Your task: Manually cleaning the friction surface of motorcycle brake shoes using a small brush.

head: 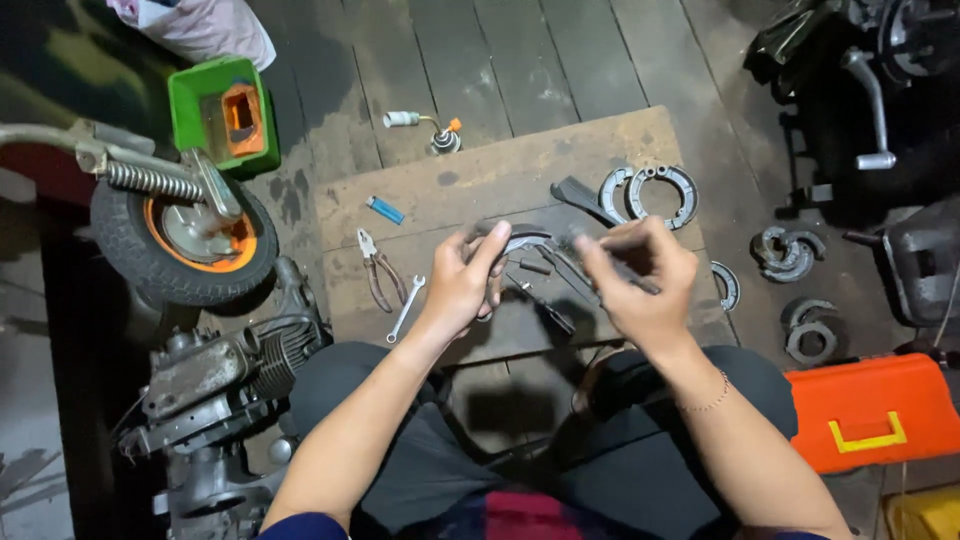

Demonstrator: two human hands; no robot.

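Head view, left hand (pixel 462 283) clamped on curved brake shoe (pixel 524 240), right hand (pixel 640 283) fingers pinched together beside it

Bare metal curve of the brake shoe (pixel 527 240) in the left hand (pixel 462 285), dull grey with a faint sheen along its rim. Under it, a wooden board (pixel 470 185), raw, scuffed and oil-stained. Floor planks (pixel 520 60) dark, worn and matt. Pliers (pixel 376 265) and spanner (pixel 405 308) are steel, lightly shiny. The lighter (pixel 385 210) is glossy blue plastic. Toolbox (pixel 865 410) is smooth orange plastic. The tyre (pixel 130 250) is rough black rubber, the engine (pixel 215 375) grimy cast metal.
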